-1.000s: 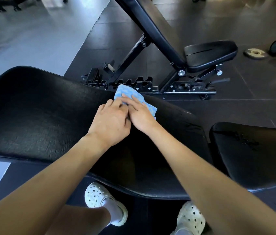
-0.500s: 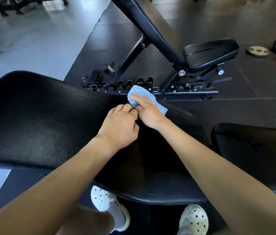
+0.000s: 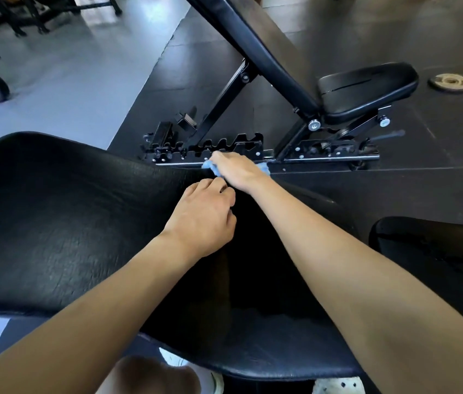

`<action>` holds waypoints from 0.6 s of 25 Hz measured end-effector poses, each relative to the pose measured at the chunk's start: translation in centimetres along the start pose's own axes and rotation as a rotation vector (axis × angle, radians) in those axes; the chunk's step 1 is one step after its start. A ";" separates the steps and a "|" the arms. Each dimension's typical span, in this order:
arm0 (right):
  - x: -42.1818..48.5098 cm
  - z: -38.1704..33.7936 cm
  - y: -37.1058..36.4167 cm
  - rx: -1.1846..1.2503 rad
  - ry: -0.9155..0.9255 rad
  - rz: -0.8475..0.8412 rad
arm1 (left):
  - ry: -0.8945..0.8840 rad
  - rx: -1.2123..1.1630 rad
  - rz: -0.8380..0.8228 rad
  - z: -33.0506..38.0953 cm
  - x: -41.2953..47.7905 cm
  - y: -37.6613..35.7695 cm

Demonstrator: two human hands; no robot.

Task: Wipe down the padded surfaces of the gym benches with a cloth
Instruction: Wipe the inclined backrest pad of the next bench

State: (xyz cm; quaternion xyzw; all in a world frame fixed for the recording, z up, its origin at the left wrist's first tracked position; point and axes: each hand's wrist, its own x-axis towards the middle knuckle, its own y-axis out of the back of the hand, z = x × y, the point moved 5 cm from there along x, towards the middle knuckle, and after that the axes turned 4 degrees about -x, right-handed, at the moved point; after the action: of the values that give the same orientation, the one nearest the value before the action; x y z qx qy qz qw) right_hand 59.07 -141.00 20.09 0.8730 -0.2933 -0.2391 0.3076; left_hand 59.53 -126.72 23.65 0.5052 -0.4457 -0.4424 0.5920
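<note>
The right grip (image 3: 236, 169) is bent down over the cloth (image 3: 208, 167), holding it bunched at the far edge of the pad (image 3: 68, 223). Only 2 blue scraps show beside the knuckles. The left grip (image 3: 204, 220) rests on the pad just behind, fingers curled, nothing seen in them. The risk is that edge: a push beyond it could let the cloth slip off and drop to the floor (image 3: 395, 194), or snag in the other bench's notched frame (image 3: 224, 143). Bunched so small, it likely cleans a narrow stripe, so patches may be missed. The seat (image 3: 438, 265) at right could be forgotten.
</note>
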 end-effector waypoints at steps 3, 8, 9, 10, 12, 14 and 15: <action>0.1 1.2 1.1 0.088 -0.041 -0.038 | 0.007 -0.008 -0.016 0.2 0.9 -0.2; -2.1 10.5 3.7 -0.129 -0.252 0.027 | -0.030 -0.030 -0.052 2.5 1.8 -0.9; -2.6 12.3 4.0 -0.168 -0.298 0.057 | -0.045 -0.034 -0.058 2.9 1.8 -1.1; -2.8 13.4 4.2 -0.162 -0.335 0.085 | -0.057 -0.038 -0.062 3.2 1.9 -1.2; -2.6 12.8 3.8 -0.070 -0.303 0.095 | -0.064 -0.039 -0.067 3.7 2.1 -1.6; -3.0 11.0 2.3 0.114 -0.150 0.113 | -0.067 -0.040 -0.065 4.5 2.5 -2.1; -3.8 10.0 1.5 0.218 -0.054 0.119 | -0.066 -0.039 -0.061 5.0 2.6 -2.3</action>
State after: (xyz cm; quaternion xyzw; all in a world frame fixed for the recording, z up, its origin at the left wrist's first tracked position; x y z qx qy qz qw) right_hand 49.76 -143.44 15.04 0.8755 -0.3773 -0.2107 0.2163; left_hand 55.04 -130.46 21.98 0.4920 -0.4404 -0.4853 0.5731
